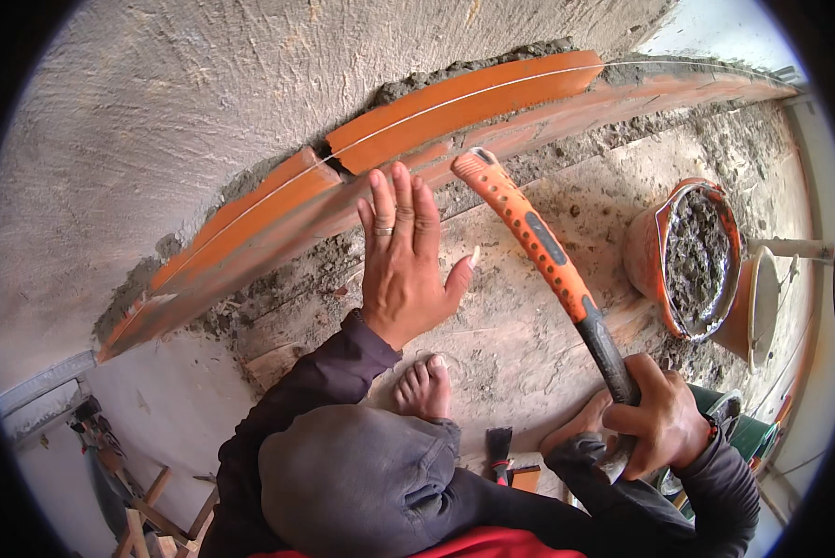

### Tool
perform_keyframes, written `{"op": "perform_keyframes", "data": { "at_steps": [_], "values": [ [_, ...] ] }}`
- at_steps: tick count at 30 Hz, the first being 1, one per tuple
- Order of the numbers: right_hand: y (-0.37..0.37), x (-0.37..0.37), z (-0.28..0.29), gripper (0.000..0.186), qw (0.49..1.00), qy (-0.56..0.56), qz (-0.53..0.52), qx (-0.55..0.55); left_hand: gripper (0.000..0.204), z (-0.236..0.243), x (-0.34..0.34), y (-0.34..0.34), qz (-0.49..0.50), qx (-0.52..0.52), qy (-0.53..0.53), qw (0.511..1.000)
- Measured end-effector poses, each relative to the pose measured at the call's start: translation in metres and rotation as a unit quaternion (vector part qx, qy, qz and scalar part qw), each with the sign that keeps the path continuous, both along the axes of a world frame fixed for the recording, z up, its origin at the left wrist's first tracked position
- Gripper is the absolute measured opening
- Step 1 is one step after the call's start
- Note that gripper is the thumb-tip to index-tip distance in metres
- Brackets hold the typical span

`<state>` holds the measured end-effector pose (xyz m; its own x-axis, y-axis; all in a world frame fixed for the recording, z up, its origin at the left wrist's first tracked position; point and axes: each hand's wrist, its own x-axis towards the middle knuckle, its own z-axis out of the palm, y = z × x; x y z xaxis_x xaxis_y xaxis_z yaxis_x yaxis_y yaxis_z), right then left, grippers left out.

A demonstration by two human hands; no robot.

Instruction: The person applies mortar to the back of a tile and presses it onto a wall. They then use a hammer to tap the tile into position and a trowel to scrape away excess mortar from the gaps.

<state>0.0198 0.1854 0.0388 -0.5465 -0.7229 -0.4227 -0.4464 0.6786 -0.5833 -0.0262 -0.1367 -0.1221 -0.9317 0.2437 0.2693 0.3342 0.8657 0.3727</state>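
My left hand [404, 251] is open, its fingers stretched toward the row of orange bricks and its palm down. Its fingertips reach close to a shorter brick [250, 216] and the dark gap beside a long orange brick [464, 98]; whether they touch cannot be made out. In my right hand [661, 414] is a hammer [538, 237], gripped low on its dark shaft. Its dotted orange handle points up and left, toward the long brick. The hammer's lower end is partly hidden by my fingers. A white string [417, 113] runs along the brick faces.
Grey mortar lies along the wall's base and behind the bricks. At right stand an orange bucket [636, 256] of mortar and a paler bucket [762, 312]. A flat-bladed tool [498, 451] lies near my feet. Wooden pieces [157, 488] stand at lower left.
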Motion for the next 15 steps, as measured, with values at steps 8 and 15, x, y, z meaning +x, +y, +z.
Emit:
{"op": "perform_keyframes", "data": {
  "at_steps": [8,15],
  "values": [
    [-0.02,-0.014,-0.002,0.04,0.999,0.028,0.021,-0.021,0.109,0.003,-0.002,-0.004,0.025,-0.022,0.006,0.999],
    [-0.016,-0.017,0.0,0.039,0.999,0.01,0.019,-0.038,0.102,0.001,-0.003,0.0,0.035,-0.025,0.012,0.999]
  ]
}}
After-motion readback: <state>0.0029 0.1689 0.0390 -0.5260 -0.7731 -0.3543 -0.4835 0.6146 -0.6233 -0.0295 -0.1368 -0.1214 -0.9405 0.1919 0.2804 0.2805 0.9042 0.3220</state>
